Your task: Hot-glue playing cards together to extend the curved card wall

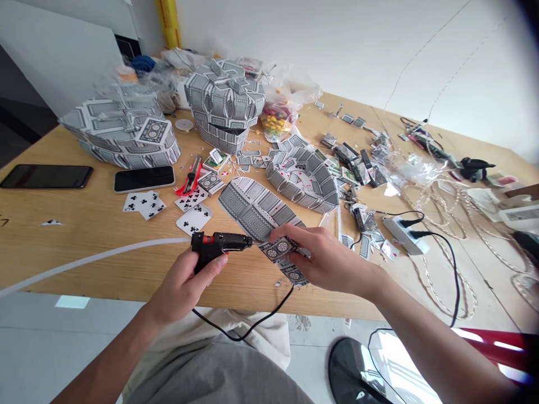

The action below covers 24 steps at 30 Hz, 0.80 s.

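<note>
Card panel (252, 209): spreading out from under the right hand (327, 255), whose fingers: pinching a patterned card (279, 248); probably weighing little, flexing easily, slipping slightly (better taking hold by the edges). Just beyond those fingertips, gripping a glue gun (221, 243) in the left hand (189, 287).

The left hand (183, 285) is curled in a grip with the left thumb (213, 271) stretched toward the right hand (326, 258), which is held in a pinch, its index finger (290, 231) extended past the right thumb (298, 261), while the left forearm (118, 356) and right forearm (429, 336) are slanted outward behind them.
</note>
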Available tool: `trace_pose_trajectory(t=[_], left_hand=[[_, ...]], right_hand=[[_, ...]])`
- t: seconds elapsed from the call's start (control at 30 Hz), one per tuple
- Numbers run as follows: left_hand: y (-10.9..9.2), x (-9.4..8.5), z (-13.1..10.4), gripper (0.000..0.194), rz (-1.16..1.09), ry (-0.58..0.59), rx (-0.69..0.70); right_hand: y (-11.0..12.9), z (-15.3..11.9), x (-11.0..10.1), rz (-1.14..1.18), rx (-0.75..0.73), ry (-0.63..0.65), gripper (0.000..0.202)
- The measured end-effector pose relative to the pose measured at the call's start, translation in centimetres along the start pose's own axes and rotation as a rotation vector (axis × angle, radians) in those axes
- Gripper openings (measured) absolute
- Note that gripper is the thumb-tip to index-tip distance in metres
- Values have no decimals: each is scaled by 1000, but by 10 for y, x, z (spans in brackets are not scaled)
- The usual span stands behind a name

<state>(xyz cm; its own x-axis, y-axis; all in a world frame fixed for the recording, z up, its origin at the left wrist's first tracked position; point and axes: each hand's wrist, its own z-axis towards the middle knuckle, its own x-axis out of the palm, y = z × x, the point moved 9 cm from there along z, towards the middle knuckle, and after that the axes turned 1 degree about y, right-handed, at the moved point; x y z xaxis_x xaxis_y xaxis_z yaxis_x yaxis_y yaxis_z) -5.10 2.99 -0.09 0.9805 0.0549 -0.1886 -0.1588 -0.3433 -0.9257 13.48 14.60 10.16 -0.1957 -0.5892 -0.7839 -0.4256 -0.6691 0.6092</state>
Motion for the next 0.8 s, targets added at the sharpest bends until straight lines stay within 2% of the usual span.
trace_pose_trajectory(t=[0.37, 0.8], left_hand=[[-3, -3, 1, 49, 38, 12, 21], [-7, -13, -2, 49, 101, -32, 9]], right_hand=[[0, 2, 1, -6, -3, 11, 45], [-4, 1, 5, -16, 5, 27, 46]])
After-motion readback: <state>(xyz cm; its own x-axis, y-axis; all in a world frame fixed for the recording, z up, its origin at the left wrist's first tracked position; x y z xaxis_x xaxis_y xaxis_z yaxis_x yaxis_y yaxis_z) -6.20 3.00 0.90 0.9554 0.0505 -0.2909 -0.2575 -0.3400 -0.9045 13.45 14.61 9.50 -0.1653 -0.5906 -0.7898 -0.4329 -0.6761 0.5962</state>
